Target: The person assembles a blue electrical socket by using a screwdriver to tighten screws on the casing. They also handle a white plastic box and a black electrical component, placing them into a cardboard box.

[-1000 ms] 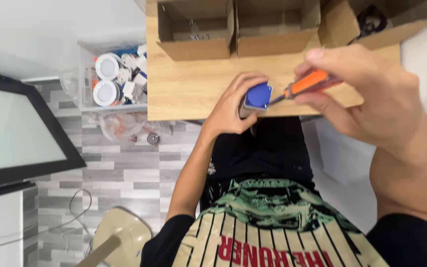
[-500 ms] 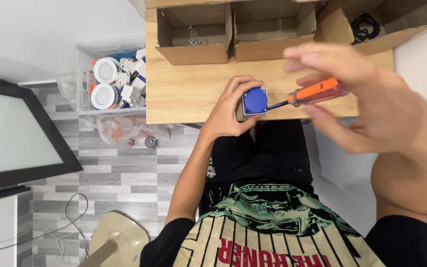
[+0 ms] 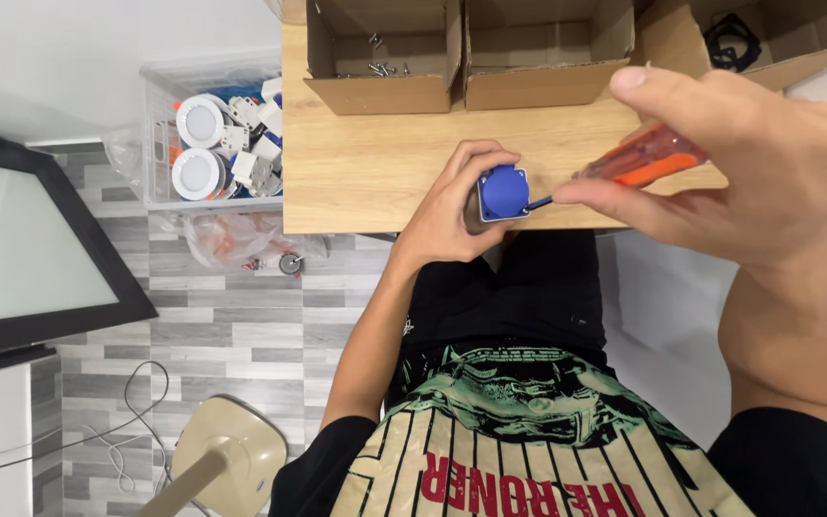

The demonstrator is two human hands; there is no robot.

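Left hand (image 3: 452, 206): frame centre, fingers curled in a closed grip, forearm running down-left.
Right hand (image 3: 748, 177): upper right, thumb and fingertips pinched, wrist bent.

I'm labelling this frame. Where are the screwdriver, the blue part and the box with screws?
screwdriver (image 3: 645, 158), head view, orange handle.
blue part (image 3: 503, 191), head view, top face.
box with screws (image 3: 380, 94), head view, front wall.

three brown cardboard boxes (image 3: 380, 57) (open) at table's far edge | dark-framed pale screen (image 3: 21, 258) at left
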